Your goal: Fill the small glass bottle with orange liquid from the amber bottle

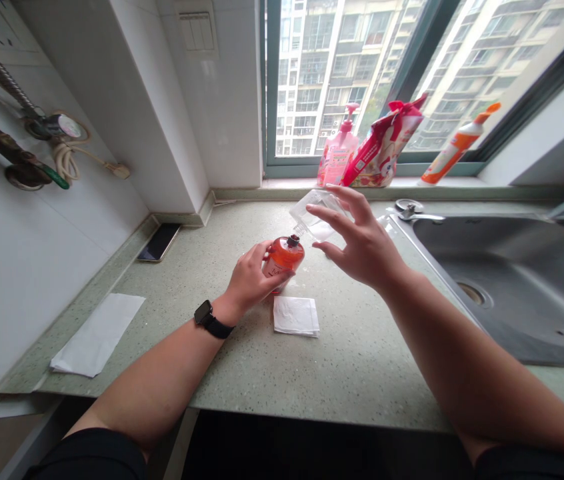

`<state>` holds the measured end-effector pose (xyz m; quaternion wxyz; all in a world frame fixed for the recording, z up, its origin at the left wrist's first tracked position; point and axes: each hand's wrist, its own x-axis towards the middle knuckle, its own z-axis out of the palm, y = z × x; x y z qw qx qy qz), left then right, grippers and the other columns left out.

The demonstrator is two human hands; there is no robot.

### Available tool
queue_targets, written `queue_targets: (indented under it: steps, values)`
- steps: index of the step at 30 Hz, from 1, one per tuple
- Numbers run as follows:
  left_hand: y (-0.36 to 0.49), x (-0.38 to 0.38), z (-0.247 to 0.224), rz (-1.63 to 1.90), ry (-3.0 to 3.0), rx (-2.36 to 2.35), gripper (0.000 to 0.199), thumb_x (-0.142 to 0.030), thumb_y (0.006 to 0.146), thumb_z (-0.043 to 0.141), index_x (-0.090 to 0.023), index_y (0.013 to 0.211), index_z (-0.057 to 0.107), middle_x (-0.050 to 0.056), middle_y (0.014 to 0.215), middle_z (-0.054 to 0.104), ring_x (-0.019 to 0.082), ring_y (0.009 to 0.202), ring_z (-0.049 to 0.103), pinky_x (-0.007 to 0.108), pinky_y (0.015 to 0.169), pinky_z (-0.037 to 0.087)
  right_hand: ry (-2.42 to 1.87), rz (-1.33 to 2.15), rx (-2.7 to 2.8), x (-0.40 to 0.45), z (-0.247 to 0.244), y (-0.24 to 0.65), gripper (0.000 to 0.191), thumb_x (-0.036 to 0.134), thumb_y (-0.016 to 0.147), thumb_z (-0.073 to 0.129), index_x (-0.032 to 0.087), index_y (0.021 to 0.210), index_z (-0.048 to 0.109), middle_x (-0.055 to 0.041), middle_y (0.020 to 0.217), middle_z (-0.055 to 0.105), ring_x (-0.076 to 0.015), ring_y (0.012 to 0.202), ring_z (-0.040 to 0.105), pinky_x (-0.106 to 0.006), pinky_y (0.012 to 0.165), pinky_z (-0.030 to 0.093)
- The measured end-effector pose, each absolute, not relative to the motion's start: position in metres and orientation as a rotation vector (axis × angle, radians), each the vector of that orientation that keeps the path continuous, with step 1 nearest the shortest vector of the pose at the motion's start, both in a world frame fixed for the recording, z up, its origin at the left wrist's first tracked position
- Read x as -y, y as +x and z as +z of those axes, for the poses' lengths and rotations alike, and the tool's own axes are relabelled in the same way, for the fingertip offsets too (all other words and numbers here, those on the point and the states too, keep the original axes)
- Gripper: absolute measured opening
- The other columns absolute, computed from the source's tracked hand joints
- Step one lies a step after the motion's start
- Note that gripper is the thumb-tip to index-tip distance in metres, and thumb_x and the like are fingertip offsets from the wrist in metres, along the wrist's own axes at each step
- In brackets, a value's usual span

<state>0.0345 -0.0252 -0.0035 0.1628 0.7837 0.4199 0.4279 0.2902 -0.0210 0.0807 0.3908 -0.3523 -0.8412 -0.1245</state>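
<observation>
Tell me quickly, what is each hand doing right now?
Left hand: closed, holding an orange-red bottle.
Right hand: open, fingers spread over a clear plastic piece; can't tell if touching it.

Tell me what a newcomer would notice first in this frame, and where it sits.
The eye goes first to mid-counter, where the left hand grips a red-orange bottle and the right hand spreads open beside it, at a clear plastic container. Next come the pink pump bottle, red-and-white pouch and orange-capped squeeze bottle on the window sill, with a steel sink at right.
</observation>
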Motion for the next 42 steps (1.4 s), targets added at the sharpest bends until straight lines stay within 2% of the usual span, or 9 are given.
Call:
queue_targets:
  steps: [42]
  values:
    - [0.0349,0.0249,-0.0035,1.221,2.235,-1.213,0.067,-0.062,0.091,0.08,-0.023,0.141,0.057,0.013,0.133,0.074,0.028,0.109,0.076,0.046,0.1,0.062,-0.886,-0.336,2.137,0.0228,0.0815,0.2891,0.082,0.012,0.09,0.075,0.049,0.158,0.048,-0.0053,0.168,0.043,-0.0389,0.15,0.052,-0.065,0.12,0.051]
